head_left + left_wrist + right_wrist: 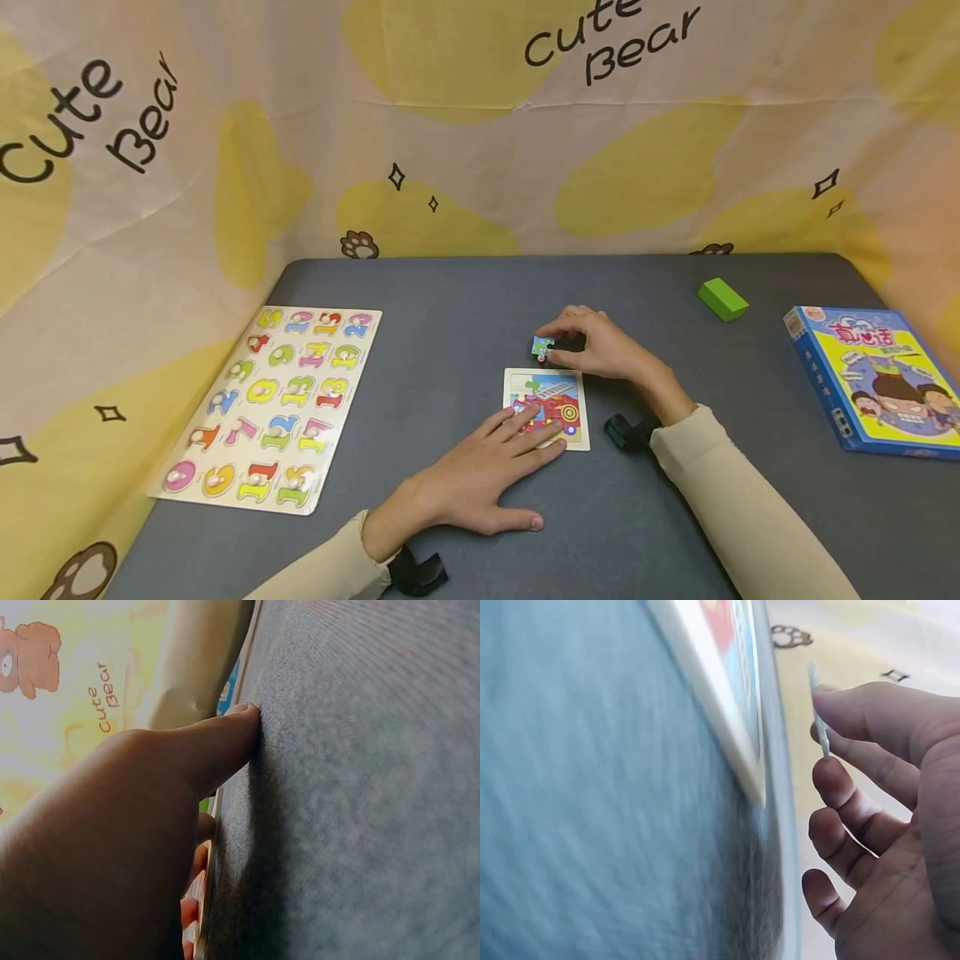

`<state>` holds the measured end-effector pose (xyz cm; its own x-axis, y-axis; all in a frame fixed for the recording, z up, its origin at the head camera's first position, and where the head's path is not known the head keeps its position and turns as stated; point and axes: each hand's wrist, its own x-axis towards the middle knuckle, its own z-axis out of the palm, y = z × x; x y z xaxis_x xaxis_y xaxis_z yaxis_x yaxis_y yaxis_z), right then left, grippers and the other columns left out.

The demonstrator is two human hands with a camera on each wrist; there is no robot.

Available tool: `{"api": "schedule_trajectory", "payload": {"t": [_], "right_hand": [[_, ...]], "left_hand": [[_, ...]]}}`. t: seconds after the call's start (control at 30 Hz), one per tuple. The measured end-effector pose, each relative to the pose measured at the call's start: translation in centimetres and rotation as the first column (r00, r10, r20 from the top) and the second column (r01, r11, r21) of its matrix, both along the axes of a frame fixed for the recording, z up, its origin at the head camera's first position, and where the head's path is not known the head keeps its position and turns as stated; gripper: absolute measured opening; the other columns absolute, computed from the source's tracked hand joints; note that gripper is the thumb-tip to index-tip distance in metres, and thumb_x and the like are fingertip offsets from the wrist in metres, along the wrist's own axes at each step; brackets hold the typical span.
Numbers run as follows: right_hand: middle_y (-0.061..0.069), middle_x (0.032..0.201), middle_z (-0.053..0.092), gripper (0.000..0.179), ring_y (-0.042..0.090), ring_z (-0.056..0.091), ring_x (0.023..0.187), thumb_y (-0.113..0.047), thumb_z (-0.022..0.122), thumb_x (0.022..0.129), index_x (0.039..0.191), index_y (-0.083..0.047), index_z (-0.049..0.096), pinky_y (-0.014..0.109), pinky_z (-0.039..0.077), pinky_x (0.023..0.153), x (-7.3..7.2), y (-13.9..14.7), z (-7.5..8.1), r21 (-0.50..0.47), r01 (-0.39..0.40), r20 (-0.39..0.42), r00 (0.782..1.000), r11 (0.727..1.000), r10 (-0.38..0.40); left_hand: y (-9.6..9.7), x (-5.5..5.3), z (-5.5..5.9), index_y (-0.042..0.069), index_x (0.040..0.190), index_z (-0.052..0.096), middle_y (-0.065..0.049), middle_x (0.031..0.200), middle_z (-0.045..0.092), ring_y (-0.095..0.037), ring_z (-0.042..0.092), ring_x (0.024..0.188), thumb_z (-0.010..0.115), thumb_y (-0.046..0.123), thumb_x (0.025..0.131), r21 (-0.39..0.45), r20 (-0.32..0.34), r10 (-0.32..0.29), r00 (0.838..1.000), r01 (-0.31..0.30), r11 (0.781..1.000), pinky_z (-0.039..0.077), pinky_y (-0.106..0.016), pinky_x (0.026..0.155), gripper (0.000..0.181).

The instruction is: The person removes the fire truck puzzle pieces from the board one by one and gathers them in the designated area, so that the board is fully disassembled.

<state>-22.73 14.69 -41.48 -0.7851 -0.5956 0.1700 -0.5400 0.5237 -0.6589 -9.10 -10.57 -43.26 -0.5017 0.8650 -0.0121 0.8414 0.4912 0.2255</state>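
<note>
A small puzzle board [583, 417] with a red fire truck picture lies flat on the grey table. My left hand [487, 475] rests on it, fingers spread straight over the lower left part of the picture; in the left wrist view the thumb [225, 739] stretches out over the table. Just beyond the board's far edge, my right hand [600, 346] pinches a small blue-green puzzle piece [542, 344] between thumb and fingers. The right wrist view shows that puzzle piece [820, 712] edge-on, held off the table, with the other fingers loosely bent below it.
A number puzzle board [300, 408] with knobbed digits lies to the left. On the right are a green block [723, 299] and a blue-and-yellow box [885, 383]. A patterned cloth [465, 150] hangs behind the table [450, 292].
</note>
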Motion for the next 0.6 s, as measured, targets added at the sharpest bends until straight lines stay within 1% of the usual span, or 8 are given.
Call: {"api": "schedule_trajectory", "payload": {"t": [0.2, 0.33, 0.43, 0.6], "right_hand": [[0.006, 0.099, 0.065, 0.032, 0.019, 0.051, 0.085, -0.015, 0.078, 0.089, 0.121, -0.01, 0.075, 0.034, 0.042, 0.079, -2.3, 0.7, -0.3, 0.029, 0.013, 0.023, 1.0, 0.999, -0.014], [0.009, 0.104, 0.066, 0.032, 0.02, 0.051, 0.086, -0.012, 0.076, 0.09, 0.122, -0.008, 0.074, 0.034, 0.044, 0.078, -3.7, 0.8, -0.3, 0.057, 0.024, 0.049, 0.998, 0.998, -0.027], [0.011, 0.107, 0.065, 0.032, 0.021, 0.051, 0.086, -0.011, 0.074, 0.092, 0.123, -0.008, 0.073, 0.036, 0.039, 0.081, -4.5, 0.8, -0.2, 0.072, 0.035, 0.063, 0.997, 0.997, -0.04], [0.01, 0.107, 0.065, 0.032, 0.023, 0.05, 0.089, -0.014, 0.075, 0.092, 0.124, -0.01, 0.073, 0.039, 0.025, 0.082, -5.1, 0.6, -0.4, 0.094, 0.048, 0.058, 0.997, 0.994, -0.054]], "left_hand": [[0.0, 0.1, 0.2, 0.024, 0.164, 0.024, 0.006, 0.172, 0.017, -0.028, 0.01, 0.161, 0.05, 0.067, 0.097, 0.003, -0.003, 0.0, 1.0, 0.0, 1.0, 0.017, -0.05, 0.128, 0.084], [-0.1, 0.2, 0.2, 0.024, 0.164, 0.024, 0.007, 0.172, 0.016, -0.027, 0.009, 0.161, 0.05, 0.067, 0.097, 0.005, 0.005, -0.001, 1.0, 0.001, 1.0, 0.018, -0.05, 0.128, 0.084], [-0.1, 0.2, 0.2, 0.024, 0.164, 0.023, 0.007, 0.172, 0.017, -0.027, 0.01, 0.161, 0.049, 0.067, 0.097, 0.004, 0.001, -0.003, 1.0, 0.003, 1.0, 0.019, -0.05, 0.128, 0.083], [-0.2, 0.2, 0.1, 0.024, 0.164, 0.023, 0.006, 0.172, 0.018, -0.027, 0.01, 0.161, 0.048, 0.068, 0.097, 0.004, -0.015, -0.002, 1.0, 0.002, 1.0, 0.019, -0.049, 0.128, 0.083]]}}
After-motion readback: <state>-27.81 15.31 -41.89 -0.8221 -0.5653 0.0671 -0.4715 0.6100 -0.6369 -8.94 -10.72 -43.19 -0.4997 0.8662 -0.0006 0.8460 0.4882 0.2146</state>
